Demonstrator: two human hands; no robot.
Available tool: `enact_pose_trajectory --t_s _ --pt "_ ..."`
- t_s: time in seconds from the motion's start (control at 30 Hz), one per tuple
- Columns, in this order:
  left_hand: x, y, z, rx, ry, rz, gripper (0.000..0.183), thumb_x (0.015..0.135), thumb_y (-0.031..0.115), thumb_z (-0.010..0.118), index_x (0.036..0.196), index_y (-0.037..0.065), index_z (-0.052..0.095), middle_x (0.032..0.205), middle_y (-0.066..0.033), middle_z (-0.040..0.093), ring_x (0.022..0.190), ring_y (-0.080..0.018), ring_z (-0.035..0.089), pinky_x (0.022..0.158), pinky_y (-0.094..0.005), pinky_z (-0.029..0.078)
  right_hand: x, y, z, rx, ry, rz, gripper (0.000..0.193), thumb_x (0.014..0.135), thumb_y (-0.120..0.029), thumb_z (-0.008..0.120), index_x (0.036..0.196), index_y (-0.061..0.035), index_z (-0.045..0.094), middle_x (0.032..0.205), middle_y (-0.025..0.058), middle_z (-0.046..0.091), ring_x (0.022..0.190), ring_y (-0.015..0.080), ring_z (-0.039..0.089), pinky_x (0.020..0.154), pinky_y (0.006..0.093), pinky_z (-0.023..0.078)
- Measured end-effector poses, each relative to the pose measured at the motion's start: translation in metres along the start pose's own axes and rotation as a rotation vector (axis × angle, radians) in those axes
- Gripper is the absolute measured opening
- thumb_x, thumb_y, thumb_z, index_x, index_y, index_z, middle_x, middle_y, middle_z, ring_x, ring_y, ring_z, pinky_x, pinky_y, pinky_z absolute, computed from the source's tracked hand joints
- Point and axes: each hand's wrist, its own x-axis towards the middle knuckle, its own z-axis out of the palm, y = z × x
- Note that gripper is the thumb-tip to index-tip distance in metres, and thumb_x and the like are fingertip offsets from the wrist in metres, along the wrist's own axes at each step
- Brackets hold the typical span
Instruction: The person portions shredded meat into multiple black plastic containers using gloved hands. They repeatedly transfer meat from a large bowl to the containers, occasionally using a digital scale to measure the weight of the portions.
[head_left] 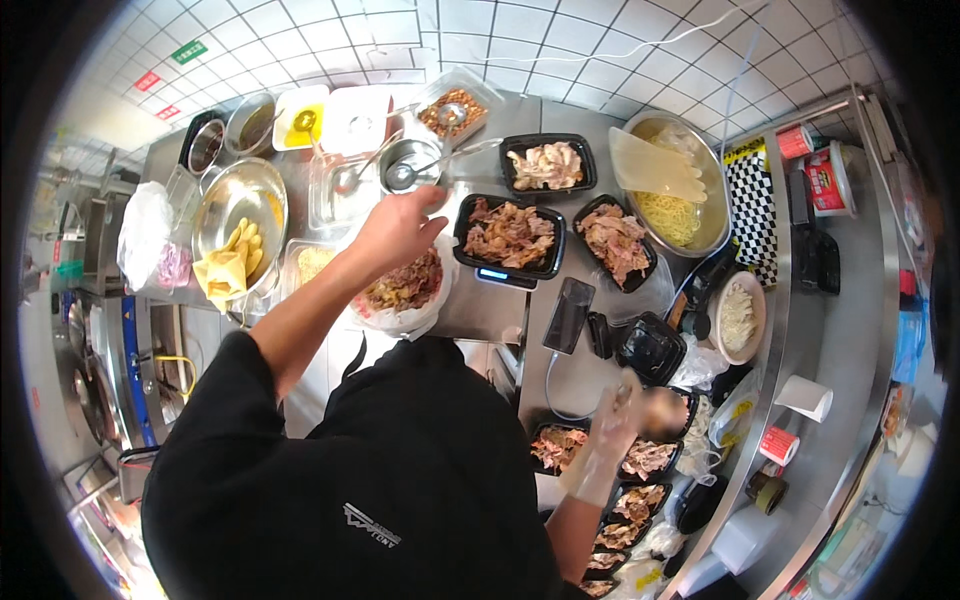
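Observation:
My bare left hand (402, 228) reaches forward, thumb and fingers apart, with nothing visible in it. It is just short of a round steel pot (412, 152) with ladles in it, and my forearm passes over a white-lined tub of minced meat (402, 285). To its right, a black tray of sliced meat (508, 236) sits on a scale (505, 276). My right hand (618, 412), in a clear glove, is beside several black meat trays (648, 458) at the lower right. Its fingers are too blurred to read.
Two more black meat trays (545, 163) (613, 240) stand nearby. A large bowl (655, 215) holds yellow noodles and a glove. A phone (568, 315) lies on the steel counter. Yellow gloves (232, 262) hang over a steel bowl at left. A metal shelf (850, 340) runs along the right.

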Motion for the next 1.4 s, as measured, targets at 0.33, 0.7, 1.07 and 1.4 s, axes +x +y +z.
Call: enact_pose_trajectory --t_s 0.33,0.7,1.07,1.4 --pt "-0.239 -0.025 -0.008 -0.616 -0.153 -0.131 0.022 0.104 0.007 0.072 0.126 0.002 0.069 0.113 -0.0067 0.079 0.092 -0.0115 0.073 0.082 -0.0295 0.059 0.145 -0.083 0.063 -0.195 -0.091 -0.424 0.042 0.097 -0.02 0.078 0.134 -0.0038 0.068 0.121 0.0197 0.073 0.102 0.0342 0.073 0.095 0.043 0.058" --pt "-0.445 -0.273 0.157 -0.693 -0.276 -1.152 0.03 0.099 0.027 0.076 0.119 0.006 0.07 0.111 -0.0111 0.078 0.104 -0.0203 0.072 0.087 -0.0371 0.056 0.203 -0.092 0.079 -0.327 0.002 -0.49 0.063 0.087 -0.026 0.086 0.145 -0.0136 0.065 0.132 0.0232 0.071 0.123 0.039 0.069 0.109 0.0455 0.054" --pt "-0.461 -0.259 0.185 -0.355 -0.262 -1.126 0.031 0.099 0.028 0.076 0.12 0.006 0.07 0.111 -0.012 0.078 0.105 -0.0217 0.072 0.088 -0.0381 0.056 0.252 -0.076 0.123 -0.413 -0.033 -0.322 0.045 0.086 -0.022 0.087 0.128 -0.0116 0.075 0.126 0.0194 0.073 0.113 0.0376 0.072 0.105 0.0414 0.057" --pt "-0.434 -0.269 0.204 -0.356 -0.243 -1.116 0.033 0.099 0.03 0.076 0.12 0.006 0.07 0.112 -0.0128 0.078 0.106 -0.0229 0.073 0.089 -0.039 0.056 0.222 -0.09 0.064 1.076 -0.356 0.127 0.038 0.109 -0.014 0.066 0.144 -0.0011 0.061 0.126 0.012 0.073 0.1 0.0183 0.073 0.083 0.0292 0.059"
